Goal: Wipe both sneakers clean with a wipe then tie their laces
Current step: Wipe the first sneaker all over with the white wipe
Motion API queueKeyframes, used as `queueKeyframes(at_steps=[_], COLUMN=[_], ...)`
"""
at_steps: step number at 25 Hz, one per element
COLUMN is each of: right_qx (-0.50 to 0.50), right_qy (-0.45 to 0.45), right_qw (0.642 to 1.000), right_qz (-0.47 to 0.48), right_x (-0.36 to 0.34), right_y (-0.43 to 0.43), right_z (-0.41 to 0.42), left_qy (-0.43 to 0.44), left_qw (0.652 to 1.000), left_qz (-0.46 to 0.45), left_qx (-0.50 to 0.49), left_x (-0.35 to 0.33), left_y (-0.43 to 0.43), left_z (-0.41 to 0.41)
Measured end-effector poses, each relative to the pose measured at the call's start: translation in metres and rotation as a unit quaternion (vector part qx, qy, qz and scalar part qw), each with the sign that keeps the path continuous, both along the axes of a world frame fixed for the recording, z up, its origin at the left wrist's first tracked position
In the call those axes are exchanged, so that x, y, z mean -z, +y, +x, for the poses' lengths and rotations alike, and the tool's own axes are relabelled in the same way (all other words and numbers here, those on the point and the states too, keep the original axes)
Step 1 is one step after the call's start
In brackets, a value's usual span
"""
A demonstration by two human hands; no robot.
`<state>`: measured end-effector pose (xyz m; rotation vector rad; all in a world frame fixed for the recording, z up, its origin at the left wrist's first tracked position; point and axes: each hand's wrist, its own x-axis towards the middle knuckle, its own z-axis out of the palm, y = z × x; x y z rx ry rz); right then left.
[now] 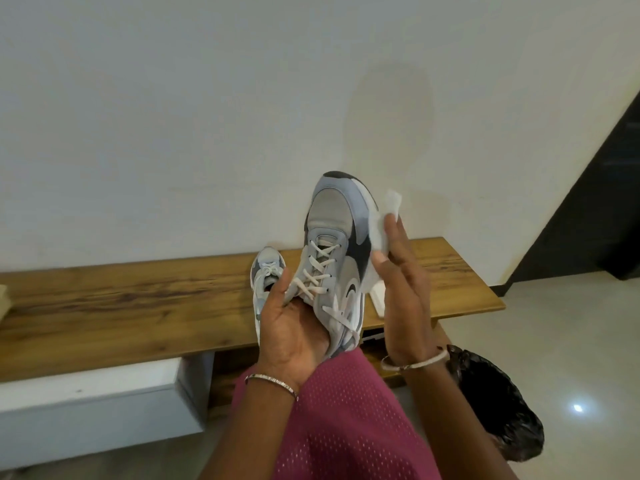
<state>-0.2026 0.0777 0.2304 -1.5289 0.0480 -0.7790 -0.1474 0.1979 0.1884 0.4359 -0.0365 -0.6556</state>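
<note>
Left hand (294, 327) grips sneaker (332, 237), right hand (405, 292) presses wipe (382, 223); bin (498, 403) contents hidden

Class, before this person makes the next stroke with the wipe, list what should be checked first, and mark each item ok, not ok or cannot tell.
1. Raised sneaker held firmly: ok; the left hand grips its heel end.
2. Wipe on the shoe: ok; the right hand presses it against the sole's side.
3. Wipe clean enough: cannot tell.
4. Second sneaker wiped: cannot tell; it rests on the bench.
5. Raised sneaker's laces tied: not ok; the ends hang loose.
6. Bin probably within reach for the used wipe: ok; it stands beside the right arm.
</note>
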Motion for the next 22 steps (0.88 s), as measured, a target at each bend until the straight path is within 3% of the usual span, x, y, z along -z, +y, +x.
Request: queueKeyframes(at_steps=[3, 7, 17, 22], right_qx=[0.032, 0.013, 0.002, 0.035], right_qy=[0.001, 0.023, 0.040, 0.035], right_qw=[0.970, 0.926, 0.851, 0.852], right_qz=[-0.241, -0.376, -0.524, -0.522], right_x=[0.003, 0.020, 0.039, 0.016], right_y=[0.021, 0.037, 0.034, 0.020], right_z=[-0.012, -0.029, -0.050, -0.013], left_qy=[-0.021, -0.024, -0.071, -0.087], left_qw=[0.999, 0.989, 0.990, 0.991], left_qz=[-0.035, -0.124, -0.084, -0.065], left_qx=[0.028, 0.082, 0.092, 0.074], left_x=[-0.004, -0.012, -0.026, -0.032], left_y=[0.009, 0.025, 0.035, 0.027], left_z=[-0.020, -0.040, -0.042, -0.026])
